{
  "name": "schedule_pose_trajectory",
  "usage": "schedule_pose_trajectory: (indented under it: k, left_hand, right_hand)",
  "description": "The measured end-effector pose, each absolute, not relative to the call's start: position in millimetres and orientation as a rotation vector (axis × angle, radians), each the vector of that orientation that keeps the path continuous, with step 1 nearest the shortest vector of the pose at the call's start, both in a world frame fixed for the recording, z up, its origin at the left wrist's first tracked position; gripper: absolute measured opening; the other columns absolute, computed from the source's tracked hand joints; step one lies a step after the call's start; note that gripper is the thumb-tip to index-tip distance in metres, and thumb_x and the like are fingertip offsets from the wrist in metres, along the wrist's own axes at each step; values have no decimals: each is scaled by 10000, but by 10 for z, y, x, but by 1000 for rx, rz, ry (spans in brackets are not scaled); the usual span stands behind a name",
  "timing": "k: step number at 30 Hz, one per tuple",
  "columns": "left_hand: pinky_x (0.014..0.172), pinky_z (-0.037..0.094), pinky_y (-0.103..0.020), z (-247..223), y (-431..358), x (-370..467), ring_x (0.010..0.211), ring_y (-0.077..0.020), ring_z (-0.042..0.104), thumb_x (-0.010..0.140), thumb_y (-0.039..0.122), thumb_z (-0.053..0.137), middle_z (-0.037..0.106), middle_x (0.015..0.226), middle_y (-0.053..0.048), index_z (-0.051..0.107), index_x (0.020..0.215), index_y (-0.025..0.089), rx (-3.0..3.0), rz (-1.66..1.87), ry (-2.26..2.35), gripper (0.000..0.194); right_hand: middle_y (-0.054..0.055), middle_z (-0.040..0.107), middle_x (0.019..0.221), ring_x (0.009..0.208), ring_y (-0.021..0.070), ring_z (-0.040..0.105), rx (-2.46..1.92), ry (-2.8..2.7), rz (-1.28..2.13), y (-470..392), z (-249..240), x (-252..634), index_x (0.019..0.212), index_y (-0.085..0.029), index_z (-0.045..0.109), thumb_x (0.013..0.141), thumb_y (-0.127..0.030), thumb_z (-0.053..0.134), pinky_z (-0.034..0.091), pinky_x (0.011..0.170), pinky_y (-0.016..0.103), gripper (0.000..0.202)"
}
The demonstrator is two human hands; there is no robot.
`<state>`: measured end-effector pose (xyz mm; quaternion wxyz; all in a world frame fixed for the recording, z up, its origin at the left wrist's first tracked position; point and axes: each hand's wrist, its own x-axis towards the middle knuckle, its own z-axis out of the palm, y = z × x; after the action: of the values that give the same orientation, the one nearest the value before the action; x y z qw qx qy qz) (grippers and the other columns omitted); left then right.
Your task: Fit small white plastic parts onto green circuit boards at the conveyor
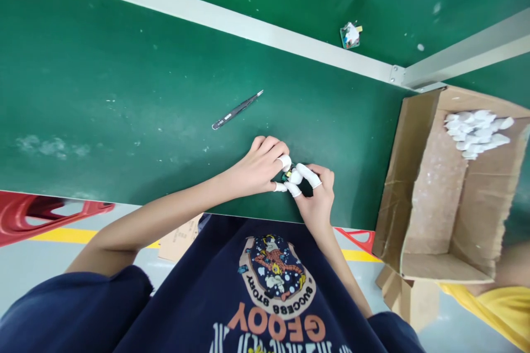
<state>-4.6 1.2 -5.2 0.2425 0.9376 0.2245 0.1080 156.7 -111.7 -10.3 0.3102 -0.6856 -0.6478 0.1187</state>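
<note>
Between my two hands, close to the table's front edge, is a small circuit board (289, 176) with green, yellow and white parts. My left hand (266, 164) pinches it from the left with thumb and finger, both in white finger cots. From the other side my right hand (316, 190) grips it, its thumb and finger also covered in white cots. Much of the board is hidden by the fingertips. Black tweezers (237, 110) lie on the green table, above and left of my hands.
Another small circuit board (351, 35) with white material on it lies beyond the white metal rail (232, 25). On the right stands an open cardboard box (428, 187) holding a pile of white pieces (477, 131). Someone's yellow sleeve (497, 309) shows at the lower right.
</note>
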Motion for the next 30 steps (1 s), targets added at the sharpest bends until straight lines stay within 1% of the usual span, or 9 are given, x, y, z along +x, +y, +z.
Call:
schedule_pose_trajectory:
  k: [3,8,11,13,15,18,23,28,30]
  left_hand:
    - [901,321,-458,-68,32,-50,1116,-312,401,812,324,655,539,1186,-153,579,1055,134,2542,334,595,318]
    - [925,322,-463,-96,39,-31,1152,-310,376,797,248,652,533,1199,-140,602,928,131,2529,309,541,183]
    - [939,322,-478,-94,23,-16,1161,-318,372,789,271,656,532,1189,-144,599,898,127,2543,318,542,190]
    - [940,326,-485,-84,7,-5,1160,-322,374,784,276,649,536,1170,-147,595,913,128,2546,316,575,203]
    - [938,334,-483,-71,-8,3,1150,-320,385,773,249,640,543,1153,-146,589,940,130,2546,302,614,211]
    - [927,344,-480,-54,-23,9,1126,-317,403,773,255,632,551,1144,-144,581,948,141,2550,302,640,215]
    - [932,345,-466,-39,-32,18,1126,-314,403,809,323,620,542,1135,-146,573,940,130,2533,302,664,238]
    - [933,344,-463,-29,-47,37,1123,-314,404,821,346,617,538,1138,-151,568,953,117,2532,286,666,269]
    - [931,345,-466,-30,-49,41,1119,-318,408,817,370,630,541,1137,-152,567,946,125,2532,287,670,284]
  right_hand:
    - [72,586,1047,964,233,517,-1763,-1705,364,-1115,-82,1605,1175,-258,574,841,-252,665,461,826,416,346]
    - [92,525,1196,1100,251,493,-1728,-1712,590,-1092,-18,1700,1262,-261,521,837,-304,659,451,914,451,449]
    - [93,515,1193,1110,241,510,-1741,-1683,655,-1078,25,1696,1231,-244,550,842,-346,643,465,925,425,413]
    - [103,529,1121,1033,238,548,-1871,-1654,545,-1074,42,1633,1231,-208,558,831,-395,640,495,857,396,449]
    - [99,560,1005,896,233,581,-2062,-1653,413,-1073,49,1542,1271,-171,542,815,-451,636,506,735,360,544]
    - [62,606,799,707,201,580,-2228,-1719,341,-1069,48,1449,1275,-153,562,864,-451,554,449,608,302,508]
    - [17,602,636,560,165,541,-2256,-1711,466,-1035,48,1472,1204,-171,630,883,-439,509,386,566,275,435]
    - [21,616,667,586,171,552,-2262,-1692,502,-995,61,1501,1184,-182,642,887,-384,487,383,573,279,391]
    - [5,586,652,576,161,535,-2216,-1675,595,-1003,94,1571,1238,-165,603,895,-397,489,398,575,277,429]
